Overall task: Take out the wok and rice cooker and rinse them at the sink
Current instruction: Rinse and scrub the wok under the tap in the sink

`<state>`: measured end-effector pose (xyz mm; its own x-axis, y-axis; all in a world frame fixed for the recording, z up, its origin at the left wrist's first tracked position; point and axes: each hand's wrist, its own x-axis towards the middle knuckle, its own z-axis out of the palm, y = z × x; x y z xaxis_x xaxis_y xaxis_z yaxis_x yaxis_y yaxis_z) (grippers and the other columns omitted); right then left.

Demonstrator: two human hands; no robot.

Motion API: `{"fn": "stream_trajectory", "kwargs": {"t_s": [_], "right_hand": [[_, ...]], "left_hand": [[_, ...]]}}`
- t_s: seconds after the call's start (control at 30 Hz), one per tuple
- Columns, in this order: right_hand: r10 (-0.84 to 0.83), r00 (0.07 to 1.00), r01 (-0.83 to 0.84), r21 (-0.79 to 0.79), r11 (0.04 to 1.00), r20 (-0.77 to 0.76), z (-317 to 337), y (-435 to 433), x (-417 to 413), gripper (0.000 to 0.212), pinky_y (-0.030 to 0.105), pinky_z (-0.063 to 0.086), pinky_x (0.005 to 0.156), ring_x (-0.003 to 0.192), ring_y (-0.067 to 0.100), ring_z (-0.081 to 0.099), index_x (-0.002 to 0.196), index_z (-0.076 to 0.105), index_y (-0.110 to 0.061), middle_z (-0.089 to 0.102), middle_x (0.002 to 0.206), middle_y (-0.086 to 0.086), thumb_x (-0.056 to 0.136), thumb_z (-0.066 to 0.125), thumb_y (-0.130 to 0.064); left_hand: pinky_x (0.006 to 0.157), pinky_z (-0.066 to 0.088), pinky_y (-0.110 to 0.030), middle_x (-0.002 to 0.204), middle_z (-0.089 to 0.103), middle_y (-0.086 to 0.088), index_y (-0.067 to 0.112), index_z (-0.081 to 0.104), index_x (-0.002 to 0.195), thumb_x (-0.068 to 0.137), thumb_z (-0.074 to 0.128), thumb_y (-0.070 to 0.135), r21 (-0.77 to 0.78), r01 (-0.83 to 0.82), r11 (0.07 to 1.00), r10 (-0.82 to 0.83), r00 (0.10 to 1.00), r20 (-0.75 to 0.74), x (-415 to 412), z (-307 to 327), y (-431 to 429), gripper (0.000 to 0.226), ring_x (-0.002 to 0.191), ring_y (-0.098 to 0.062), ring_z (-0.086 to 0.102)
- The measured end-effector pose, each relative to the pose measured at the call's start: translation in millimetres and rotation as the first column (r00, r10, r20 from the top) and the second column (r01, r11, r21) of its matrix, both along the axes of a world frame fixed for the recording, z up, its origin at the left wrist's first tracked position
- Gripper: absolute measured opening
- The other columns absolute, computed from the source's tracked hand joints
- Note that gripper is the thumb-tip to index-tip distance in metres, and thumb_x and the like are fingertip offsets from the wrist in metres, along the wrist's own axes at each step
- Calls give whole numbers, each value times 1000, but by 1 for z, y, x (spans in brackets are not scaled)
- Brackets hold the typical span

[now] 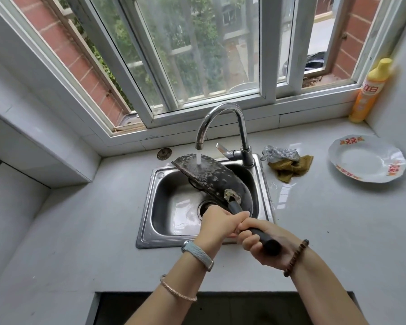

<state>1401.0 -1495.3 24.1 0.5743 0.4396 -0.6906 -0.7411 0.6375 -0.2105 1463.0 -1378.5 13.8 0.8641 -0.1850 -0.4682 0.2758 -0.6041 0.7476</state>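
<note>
A black wok (211, 177) is tilted on its side in the steel sink (167, 191), its dark spotted underside turned up. Water runs from the curved faucet (223, 127) onto the wok's upper edge and splashes off. My left hand (217, 225) grips the black handle close to the wok's body. My right hand (260, 242) grips the same handle nearer its end. No rice cooker is in view.
A silver scourer and a yellow-brown cloth (288, 164) lie right of the faucet. A white plate with red decoration (366, 158) sits on the counter at right. A yellow dish-soap bottle (370, 90) stands in the back right corner. A drain strainer (164, 153) lies behind the sink.
</note>
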Motion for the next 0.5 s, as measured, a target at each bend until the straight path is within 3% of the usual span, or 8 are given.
{"fn": "stream_trajectory", "kwargs": {"t_s": [0.3, 0.5], "right_hand": [[22, 1000, -22, -25, 999, 12, -2, 3, -2, 11, 16, 40, 30, 36, 7, 46, 81, 54, -6, 45, 56, 2, 91, 55, -10], [77, 997, -71, -143, 987, 32, -1, 22, -8, 6, 14, 42, 33, 38, 7, 46, 91, 54, -4, 47, 57, 2, 91, 56, -10]], "left_hand": [[74, 60, -44, 61, 67, -18, -5, 72, 66, 72, 75, 38, -9, -2, 1000, 2, 1000, -27, -1, -2, 3, 43, 64, -28, 70], [59, 58, -26, 64, 62, -16, -11, 71, 77, 80, 74, 25, -58, -38, 998, 33, 996, -84, -7, -3, 20, 37, 60, -19, 62]]}}
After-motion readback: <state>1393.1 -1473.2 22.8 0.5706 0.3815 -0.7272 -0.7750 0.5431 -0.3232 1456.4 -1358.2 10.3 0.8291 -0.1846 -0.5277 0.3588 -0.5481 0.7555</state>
